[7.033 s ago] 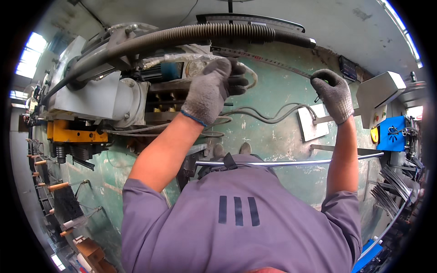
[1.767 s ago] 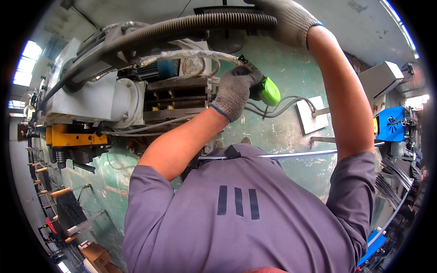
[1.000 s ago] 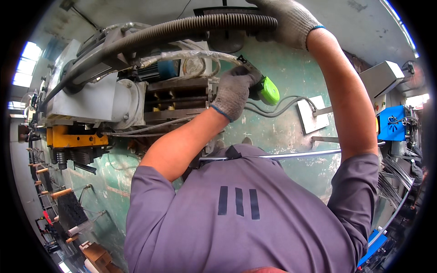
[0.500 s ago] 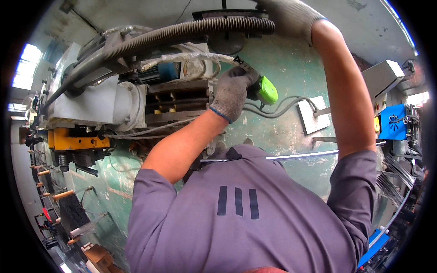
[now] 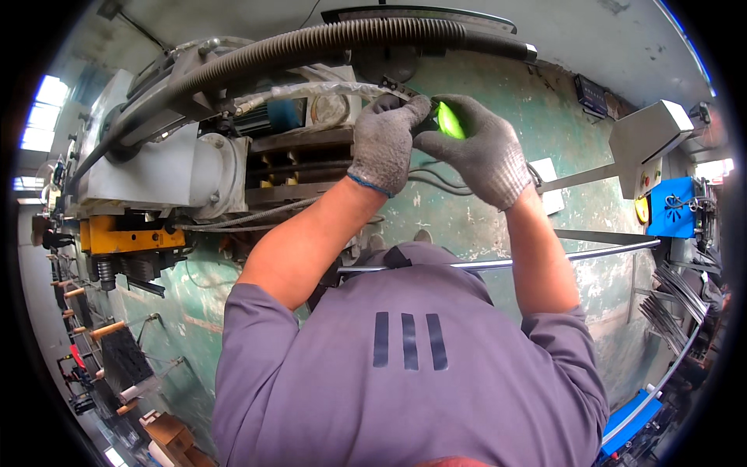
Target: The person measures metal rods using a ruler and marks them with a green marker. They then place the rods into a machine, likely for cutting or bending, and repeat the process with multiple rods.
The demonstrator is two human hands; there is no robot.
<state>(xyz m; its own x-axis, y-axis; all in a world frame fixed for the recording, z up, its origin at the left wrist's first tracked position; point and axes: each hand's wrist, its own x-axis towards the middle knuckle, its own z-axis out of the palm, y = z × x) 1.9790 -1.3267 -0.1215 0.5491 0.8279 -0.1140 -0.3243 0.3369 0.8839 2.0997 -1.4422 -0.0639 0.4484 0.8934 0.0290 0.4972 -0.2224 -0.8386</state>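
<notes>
A bright green tape measure (image 5: 449,121) is between my two gloved hands, in front of the machine. My left hand (image 5: 383,144), in a grey knit glove with a blue cuff edge, is closed at the tape's dark, hole-marked end piece (image 5: 397,88). My right hand (image 5: 484,148), in a similar glove, wraps round the green case from the right and hides part of it. Above both hands runs a long ridged dark bar (image 5: 327,37) with a smooth end section.
The grey machine (image 5: 148,175) with a yellow block (image 5: 132,237) stands at left. A shiny metal rail (image 5: 560,255) crosses at my waist. At right are a control box on an arm (image 5: 647,132) and a blue box (image 5: 671,208). Cables (image 5: 440,180) lie on the green floor.
My right hand has come down from the ridged bar's far end onto the tape measure, baring the bar's smooth end. My left hand has shifted slightly.
</notes>
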